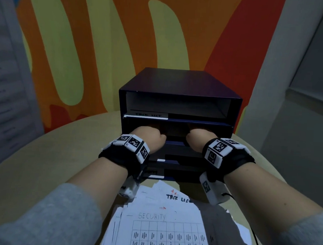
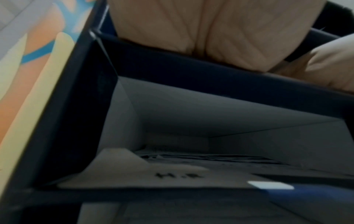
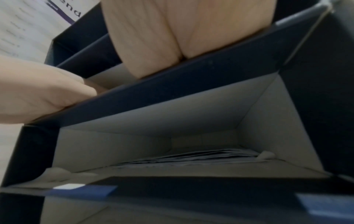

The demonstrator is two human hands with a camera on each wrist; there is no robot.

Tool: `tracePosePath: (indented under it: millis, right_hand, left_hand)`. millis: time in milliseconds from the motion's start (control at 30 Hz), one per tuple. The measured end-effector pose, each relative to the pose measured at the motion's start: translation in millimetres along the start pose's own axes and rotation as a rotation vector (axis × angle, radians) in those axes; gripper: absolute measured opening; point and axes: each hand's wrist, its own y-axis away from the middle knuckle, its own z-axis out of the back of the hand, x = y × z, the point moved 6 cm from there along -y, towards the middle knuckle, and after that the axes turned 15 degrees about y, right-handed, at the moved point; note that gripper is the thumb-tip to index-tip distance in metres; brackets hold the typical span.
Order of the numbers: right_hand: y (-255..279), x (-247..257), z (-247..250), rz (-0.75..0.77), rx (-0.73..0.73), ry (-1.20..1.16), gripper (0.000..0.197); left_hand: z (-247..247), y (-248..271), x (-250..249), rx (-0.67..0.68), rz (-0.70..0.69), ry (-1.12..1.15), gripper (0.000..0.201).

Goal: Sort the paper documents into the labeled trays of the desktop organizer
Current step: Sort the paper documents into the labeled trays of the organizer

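Note:
A dark blue desktop organizer (image 1: 180, 81) with stacked trays stands on the round table. Both my hands reach into its second tray. My left hand (image 1: 148, 138) and right hand (image 1: 199, 139) are sunk in past the knuckles, so the fingers are hidden. In the right wrist view my thumb (image 3: 47, 94) lies against the tray's front lip (image 3: 172, 91), palm above it. The top tray carries a "TASK LIST" label (image 1: 150, 114). The tray below my hands is labelled "H.R" (image 2: 178, 175) and holds flat papers (image 3: 191, 157). A loose pile of documents (image 1: 160, 222) lies in front of the organizer.
The beige round table (image 1: 60, 154) extends left and right of the organizer. Behind it is a wall painted orange, green and red (image 1: 105, 43). A black cable (image 1: 255, 240) runs along the right side of the paper pile.

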Motion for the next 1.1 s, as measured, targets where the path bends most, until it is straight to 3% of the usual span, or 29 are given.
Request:
tracePosePath:
  millis: [200, 400, 700, 867, 967, 1100]
  right_hand:
    - [4, 2, 0, 0.028, -0.077, 0.07, 0.029]
    - [17, 0, -1, 0.076, -0.206, -0.012, 0.037]
    - [74, -16, -10, 0.25, -0.269, -0.03, 0.053]
    - [113, -20, -15, 0.297, -0.271, -0.03, 0.036]
    - [137, -14, -31, 0.371, -0.211, -0.054, 0.023]
    - [149, -4, -66, 0.395, 0.033, 0.044, 0.052]
  left_hand:
    - [0, 4, -3, -0.023, -0.005, 0.012, 0.049]
    - [4, 13, 0, -0.085, -0.033, 0.098, 0.052]
    - [19, 70, 5, 0.073, -0.13, 0.187, 0.048]
    - [24, 122, 8, -0.001, -0.209, 0.269, 0.036]
    - [7, 149, 9, 0.125, -0.171, 0.231, 0.035]
    - [-27, 167, 15, 0.352, -0.039, 0.08, 0.06]
